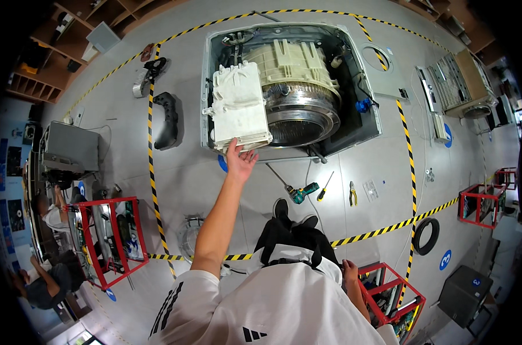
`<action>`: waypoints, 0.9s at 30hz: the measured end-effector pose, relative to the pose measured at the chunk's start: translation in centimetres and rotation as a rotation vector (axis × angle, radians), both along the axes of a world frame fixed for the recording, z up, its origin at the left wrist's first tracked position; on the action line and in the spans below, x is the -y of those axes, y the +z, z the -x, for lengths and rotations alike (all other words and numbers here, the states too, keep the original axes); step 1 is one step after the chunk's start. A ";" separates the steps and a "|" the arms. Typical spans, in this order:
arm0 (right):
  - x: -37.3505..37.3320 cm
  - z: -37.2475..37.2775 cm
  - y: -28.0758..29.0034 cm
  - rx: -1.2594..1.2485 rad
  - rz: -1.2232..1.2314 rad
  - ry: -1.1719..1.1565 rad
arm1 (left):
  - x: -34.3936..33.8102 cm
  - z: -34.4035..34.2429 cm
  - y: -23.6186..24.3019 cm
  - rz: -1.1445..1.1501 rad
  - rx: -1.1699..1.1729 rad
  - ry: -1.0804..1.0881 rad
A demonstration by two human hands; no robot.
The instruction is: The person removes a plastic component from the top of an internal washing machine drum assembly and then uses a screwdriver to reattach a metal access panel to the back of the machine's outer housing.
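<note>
In the head view, your left hand (241,163) grasps the near edge of the white plastic box (238,103), which lies beside the metal drum (304,98) in the open grey cabinet (356,130). Your right hand (349,271) hangs near the red cart (405,282); whether it is clenched, I cannot tell.

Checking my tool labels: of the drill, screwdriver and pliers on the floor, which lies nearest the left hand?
The green-and-black drill, its long bit pointing up-left toward the left hand; the screwdriver and pliers lie farther right.
</note>
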State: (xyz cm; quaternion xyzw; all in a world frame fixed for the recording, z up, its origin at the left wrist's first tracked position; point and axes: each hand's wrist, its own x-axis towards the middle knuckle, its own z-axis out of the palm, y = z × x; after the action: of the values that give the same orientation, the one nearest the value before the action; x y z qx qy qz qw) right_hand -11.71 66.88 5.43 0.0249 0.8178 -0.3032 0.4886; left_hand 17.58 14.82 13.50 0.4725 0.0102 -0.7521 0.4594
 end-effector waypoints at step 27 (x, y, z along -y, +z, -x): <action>12.3 4.4 1.8 0.149 -0.067 -0.062 | -2.2 -6.8 -0.1 0.021 0.257 -0.432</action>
State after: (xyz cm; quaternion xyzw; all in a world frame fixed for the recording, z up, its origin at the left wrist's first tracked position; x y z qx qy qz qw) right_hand -16.09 54.56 7.21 0.0889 0.7877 -0.2879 0.5373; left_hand 24.33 17.06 13.40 0.5507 -0.1575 -0.7665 0.2905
